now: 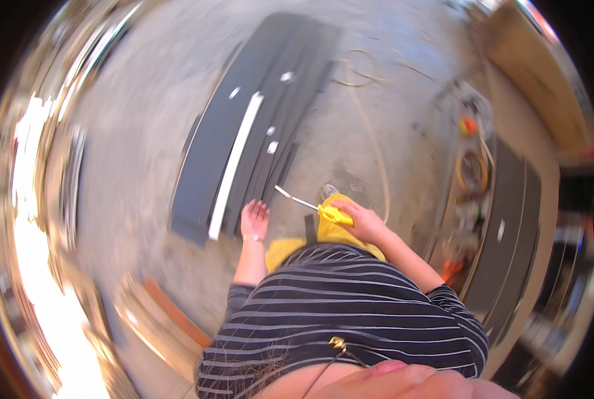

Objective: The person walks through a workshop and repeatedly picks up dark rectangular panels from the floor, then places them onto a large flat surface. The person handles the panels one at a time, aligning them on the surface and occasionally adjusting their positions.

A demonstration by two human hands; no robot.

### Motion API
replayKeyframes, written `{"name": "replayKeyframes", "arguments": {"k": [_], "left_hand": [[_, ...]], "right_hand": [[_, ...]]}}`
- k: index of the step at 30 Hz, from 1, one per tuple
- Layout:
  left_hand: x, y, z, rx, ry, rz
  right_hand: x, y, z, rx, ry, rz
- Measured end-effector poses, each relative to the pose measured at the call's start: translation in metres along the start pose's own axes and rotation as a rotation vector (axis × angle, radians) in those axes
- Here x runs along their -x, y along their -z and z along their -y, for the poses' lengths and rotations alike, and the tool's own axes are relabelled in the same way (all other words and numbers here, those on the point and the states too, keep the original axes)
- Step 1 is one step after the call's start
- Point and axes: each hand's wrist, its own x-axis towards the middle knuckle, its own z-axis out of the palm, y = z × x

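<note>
My right hand [365, 223] is closed round the handle of a yellow-handled tool [335, 213]. Its thin metal shaft ends in a pale, flat-looking tip that points to the far left; its exact kind is unclear. My left hand [255, 218] holds nothing, its fingers apart and slightly bent, near the close end of a stack of long dark panels [207, 166] on the floor. A long white strip [236, 166] lies along these panels, with several small white labels or scraps beside it. The tool's tip is apart from the panels.
A pale hose [370, 126] runs over the concrete floor [150, 100]. At right stand a cluttered bench [453, 219] with a roll of tape [472, 171], and more dark boards [503, 233]. Wooden planks [160, 319] lie at lower left; bright light fills the left edge.
</note>
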Motion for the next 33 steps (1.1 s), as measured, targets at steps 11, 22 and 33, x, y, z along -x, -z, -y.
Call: {"name": "replayKeyframes", "arguments": {"k": [11, 22, 33], "left_hand": [[0.046, 0.001, -0.020, -0.334, 0.207, 0.405], [0.121, -0.001, 0.181, -1.124, 0.543, 0.800], [0.275, 0.203, 0.336, -1.465, 0.808, 0.658]], "right_hand": [[0.273, -0.068, 0.163, -0.740, -0.725, -0.339], [0.489, -0.213, 0.236, -0.878, -1.046, -0.599], [0.791, -0.202, 0.176, -0.711, -1.400, -1.344]]}}
